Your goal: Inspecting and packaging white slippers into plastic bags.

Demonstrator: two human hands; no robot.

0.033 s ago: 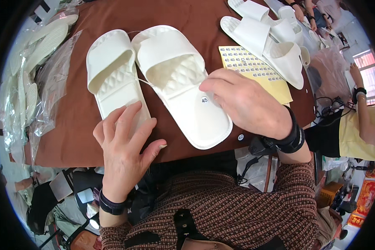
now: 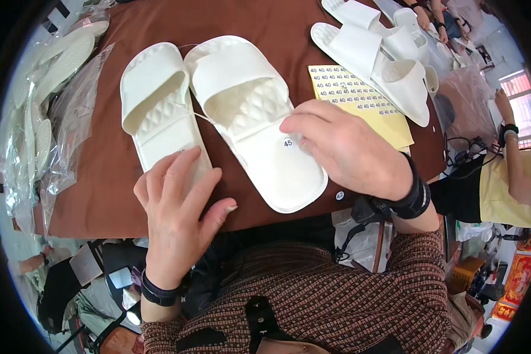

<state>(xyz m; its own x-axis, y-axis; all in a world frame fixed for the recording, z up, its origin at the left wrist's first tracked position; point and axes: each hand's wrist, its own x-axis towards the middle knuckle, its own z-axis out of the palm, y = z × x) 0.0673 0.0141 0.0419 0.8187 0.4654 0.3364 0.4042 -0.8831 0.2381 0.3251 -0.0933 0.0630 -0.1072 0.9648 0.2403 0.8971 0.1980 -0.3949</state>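
Two white slide slippers lie side by side on the brown cloth, toes away from me, joined by a thin clear tie. The left slipper (image 2: 156, 100) has my left hand (image 2: 180, 197) over its heel, fingers spread and fingertips resting on the footbed. On the larger right slipper (image 2: 283, 177), a small round printed sticker (image 2: 288, 143) sits on the footbed. My right hand (image 2: 351, 144) is beside that sticker, thumb and forefinger drawn together at the slipper's right edge. Whatever is between those fingertips is hidden.
A yellow-backed sheet of printed stickers (image 2: 383, 121) lies to the right, partly under more white slippers (image 2: 360, 50). One loose round sticker (image 2: 340, 195) is near the table's front edge. Slippers in clear plastic bags (image 2: 59, 112) lie at the left. Another person's arm (image 2: 513, 141) shows far right.
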